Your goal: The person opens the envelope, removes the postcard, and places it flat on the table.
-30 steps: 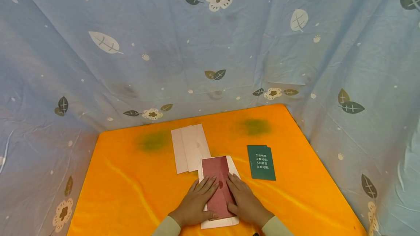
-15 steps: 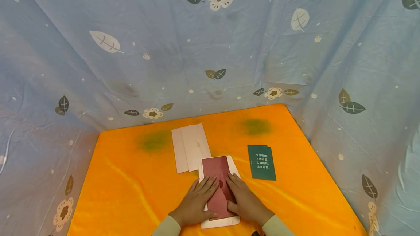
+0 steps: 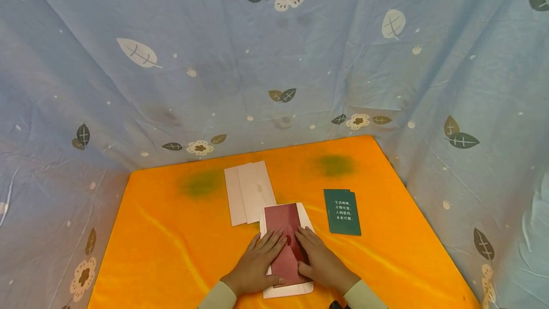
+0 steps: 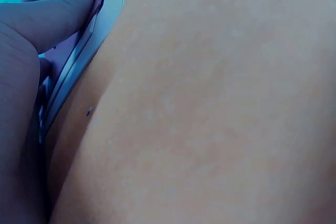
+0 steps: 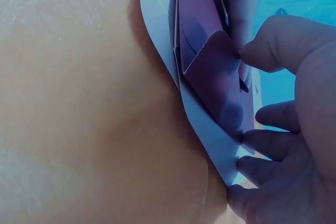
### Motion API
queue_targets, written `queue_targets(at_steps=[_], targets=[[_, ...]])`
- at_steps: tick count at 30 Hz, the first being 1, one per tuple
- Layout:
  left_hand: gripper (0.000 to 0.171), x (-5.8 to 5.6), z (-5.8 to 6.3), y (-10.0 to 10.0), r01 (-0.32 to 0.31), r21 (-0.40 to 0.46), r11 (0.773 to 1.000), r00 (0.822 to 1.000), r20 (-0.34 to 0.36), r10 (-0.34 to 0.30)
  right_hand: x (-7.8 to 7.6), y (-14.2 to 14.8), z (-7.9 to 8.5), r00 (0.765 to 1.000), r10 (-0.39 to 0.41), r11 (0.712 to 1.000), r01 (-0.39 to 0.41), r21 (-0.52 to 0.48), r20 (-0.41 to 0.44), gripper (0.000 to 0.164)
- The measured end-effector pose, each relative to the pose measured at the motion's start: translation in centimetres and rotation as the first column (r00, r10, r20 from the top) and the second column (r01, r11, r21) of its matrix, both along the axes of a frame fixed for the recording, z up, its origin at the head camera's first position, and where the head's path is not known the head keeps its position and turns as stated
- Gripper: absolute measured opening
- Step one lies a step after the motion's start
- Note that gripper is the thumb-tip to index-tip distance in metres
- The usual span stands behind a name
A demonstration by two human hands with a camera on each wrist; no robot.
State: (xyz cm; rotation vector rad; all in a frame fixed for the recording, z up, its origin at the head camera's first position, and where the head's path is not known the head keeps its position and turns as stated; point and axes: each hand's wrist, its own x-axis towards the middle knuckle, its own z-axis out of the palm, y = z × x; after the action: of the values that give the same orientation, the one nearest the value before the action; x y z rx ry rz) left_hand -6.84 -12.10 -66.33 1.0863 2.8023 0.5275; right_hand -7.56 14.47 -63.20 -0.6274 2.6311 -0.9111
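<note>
In the head view a dark red envelope (image 3: 280, 221) lies on top of pale envelopes (image 3: 288, 292) at the near middle of the table. My left hand (image 3: 257, 265) rests on its left side, fingers straight and spread over the paper. My right hand (image 3: 322, 260) lies along its right side, fingers extended over the edge. From the right wrist, the envelope's flap (image 5: 218, 72) appears slightly raised, with the right thumb (image 5: 273, 45) at its edge. The right fingertips touch the pale paper (image 5: 207, 135) beneath. In the left wrist view the left thumb (image 4: 58, 17) presses the red paper.
Two pale pink envelopes (image 3: 250, 192) overlap behind the stack, to its left. Green cards (image 3: 343, 225) with white printed characters lie at the right. The table has an orange cover (image 3: 163, 261), with blue patterned curtain cloth (image 3: 274, 70) around its back and sides.
The right thumb has shifted slightly to the right, and a dark shadow along the red envelope's right side has grown. The left hand stays in place.
</note>
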Motion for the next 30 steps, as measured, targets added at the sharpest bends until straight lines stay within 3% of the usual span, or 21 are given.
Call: queue_targets(at_steps=[30], targets=[[0.096,-0.09,0.04,-0.19,0.000,0.007,1.000,1.000,0.009,0.000,-0.17,0.56,0.22,1.000,0.000,0.998,0.002,-0.056,0.022,0.077]])
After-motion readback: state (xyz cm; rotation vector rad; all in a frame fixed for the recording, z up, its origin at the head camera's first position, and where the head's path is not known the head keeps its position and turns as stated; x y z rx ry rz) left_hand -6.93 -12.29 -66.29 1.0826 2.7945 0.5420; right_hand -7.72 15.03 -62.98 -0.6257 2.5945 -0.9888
